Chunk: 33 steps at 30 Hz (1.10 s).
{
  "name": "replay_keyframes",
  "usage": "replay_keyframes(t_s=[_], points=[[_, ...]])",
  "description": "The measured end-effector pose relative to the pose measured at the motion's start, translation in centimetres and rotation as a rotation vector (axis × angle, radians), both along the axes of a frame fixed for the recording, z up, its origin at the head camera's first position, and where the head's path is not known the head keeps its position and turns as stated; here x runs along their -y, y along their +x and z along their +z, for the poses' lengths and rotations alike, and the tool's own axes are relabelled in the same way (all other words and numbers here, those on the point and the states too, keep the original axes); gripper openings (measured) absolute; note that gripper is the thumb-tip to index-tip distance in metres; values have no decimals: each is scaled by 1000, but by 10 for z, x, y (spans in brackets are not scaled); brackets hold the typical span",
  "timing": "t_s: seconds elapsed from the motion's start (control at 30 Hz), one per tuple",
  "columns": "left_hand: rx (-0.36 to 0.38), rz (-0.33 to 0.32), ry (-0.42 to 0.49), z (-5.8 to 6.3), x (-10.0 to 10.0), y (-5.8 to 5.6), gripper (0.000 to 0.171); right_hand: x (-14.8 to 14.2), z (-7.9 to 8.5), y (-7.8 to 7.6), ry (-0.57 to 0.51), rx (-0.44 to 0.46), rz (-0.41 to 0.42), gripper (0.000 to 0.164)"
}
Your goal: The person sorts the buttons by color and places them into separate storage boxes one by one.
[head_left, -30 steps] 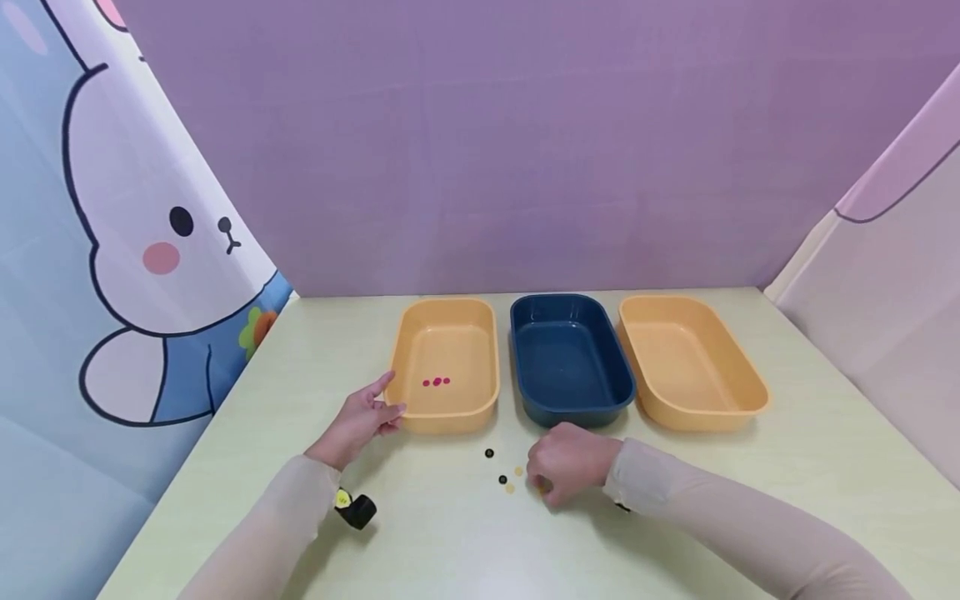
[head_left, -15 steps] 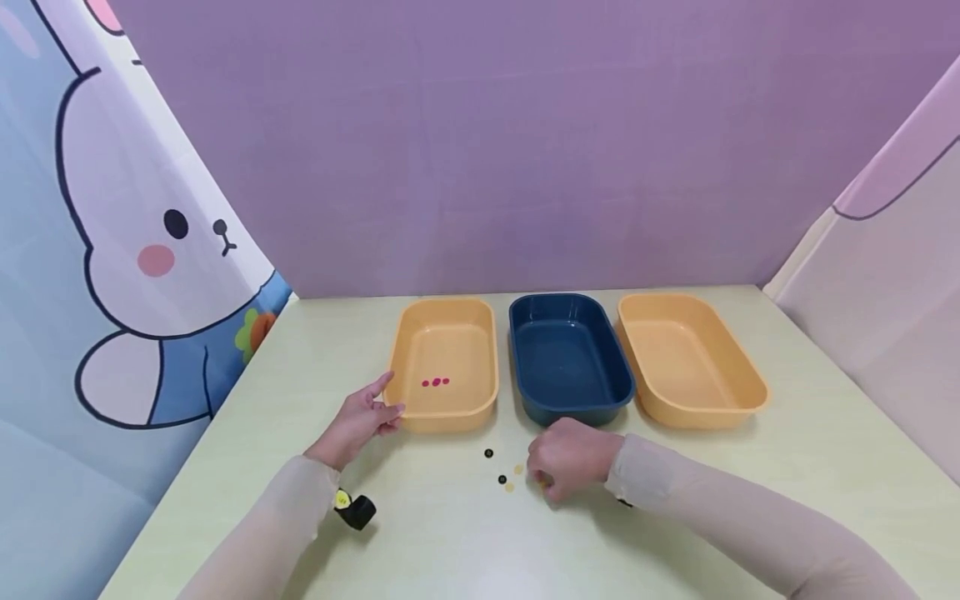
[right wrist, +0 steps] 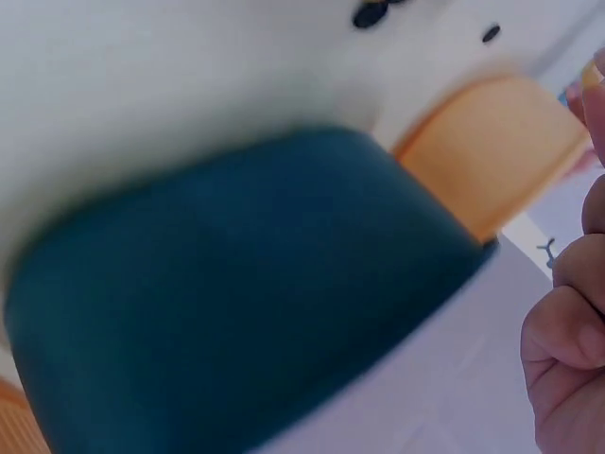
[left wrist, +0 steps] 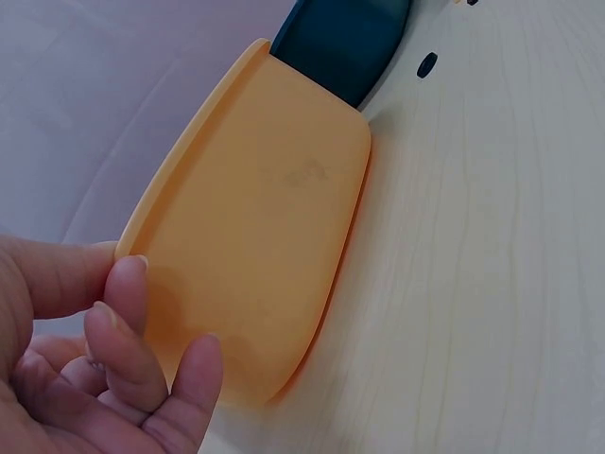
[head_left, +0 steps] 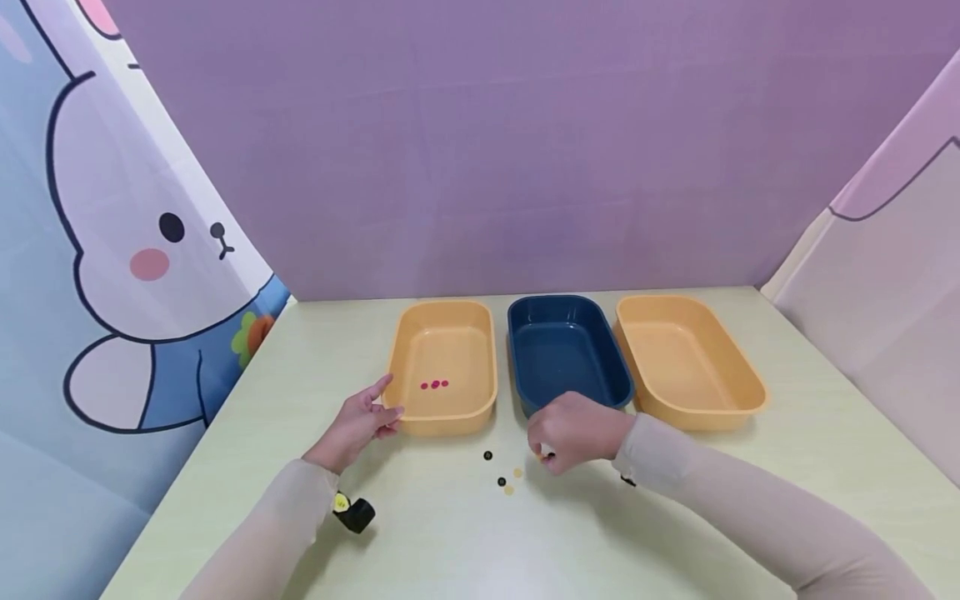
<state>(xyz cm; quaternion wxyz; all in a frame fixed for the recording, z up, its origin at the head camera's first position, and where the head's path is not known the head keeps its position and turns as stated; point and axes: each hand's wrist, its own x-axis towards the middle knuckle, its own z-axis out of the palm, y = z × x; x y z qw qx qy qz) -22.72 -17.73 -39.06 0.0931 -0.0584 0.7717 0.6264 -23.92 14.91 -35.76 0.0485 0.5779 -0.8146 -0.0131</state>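
Observation:
My left hand [head_left: 358,427] holds the near left corner of the left light-orange tray [head_left: 450,427], thumb and fingers pinching its rim, as the left wrist view shows. Inside that tray lie several small magenta discs [head_left: 436,384]. My right hand [head_left: 576,429] is raised at the near edge of the dark blue tray [head_left: 558,367], fingers curled. A yellow button [right wrist: 593,78] shows between its fingertips in the right wrist view, mostly hidden. On the table near it lie two black buttons [head_left: 502,482] and two pale yellow buttons [head_left: 517,472].
A second light-orange tray [head_left: 690,358] stands to the right of the blue one. The three trays sit in a row on the pale wooden table [head_left: 442,542]. A purple cloth [head_left: 525,150] hangs behind, with a rabbit-print cloth [head_left: 127,250] at the left.
My right hand has risen from the table toward the blue tray with the yellow button. My left hand has kept its hold on the tray rim.

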Motion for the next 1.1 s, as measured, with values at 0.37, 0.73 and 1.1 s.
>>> replay_keyframes(t_s=[0.37, 0.73, 1.1], points=[[12, 16, -20, 0, 2, -2, 70, 0, 27, -14, -45, -101, -25, 4], [12, 25, -27, -3, 2, 1, 69, 2, 28, -29, -14, -200, -44, 6], [-5, 18, -24, -1, 3, -1, 68, 0, 34, -51, -52, -238, -81, 7]])
